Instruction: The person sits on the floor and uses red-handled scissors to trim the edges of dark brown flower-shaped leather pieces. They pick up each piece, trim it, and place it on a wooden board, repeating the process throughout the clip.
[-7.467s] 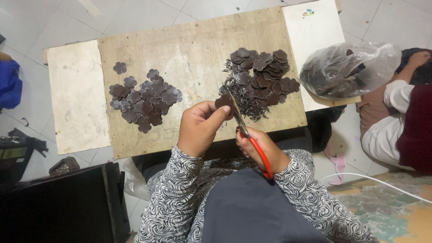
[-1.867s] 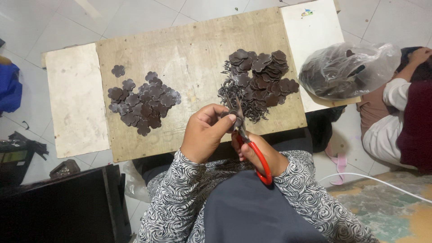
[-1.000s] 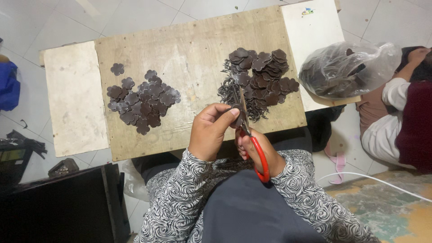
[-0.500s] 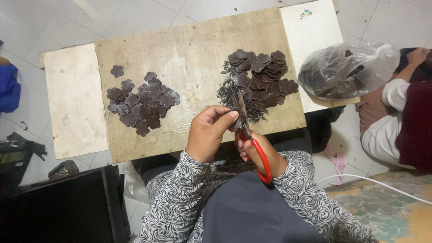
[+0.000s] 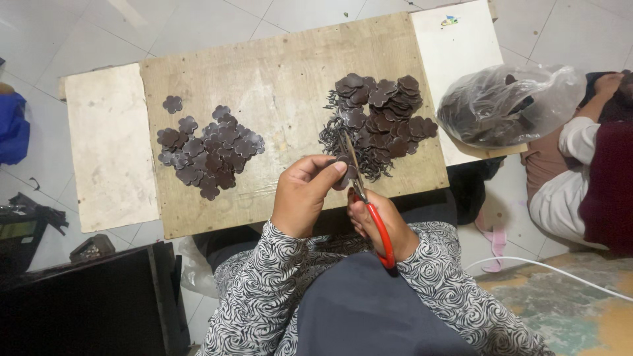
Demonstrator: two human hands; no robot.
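Observation:
My left hand (image 5: 303,194) pinches a small dark brown flower-shaped piece (image 5: 345,173) at the near edge of a wooden board (image 5: 283,72). My right hand (image 5: 382,224) grips red-handled scissors (image 5: 369,198), whose blades point up across that piece. A heap of dark brown pieces with ragged trimmings (image 5: 379,122) lies just beyond the scissors. To the left on the board sits a flatter pile of neat flower shapes (image 5: 210,150), with one single flower (image 5: 173,103) apart from it.
A clear plastic bag of dark pieces (image 5: 508,105) rests at the board's right end. Another person (image 5: 587,171) sits on the tiled floor to the right. A white panel (image 5: 109,145) flanks the board on the left. A black box (image 5: 86,303) stands lower left; a white cable (image 5: 547,270) runs lower right.
My hands stay at the board's near edge, shifting slightly as the scissors work around the small piece. The piles on the board look unchanged.

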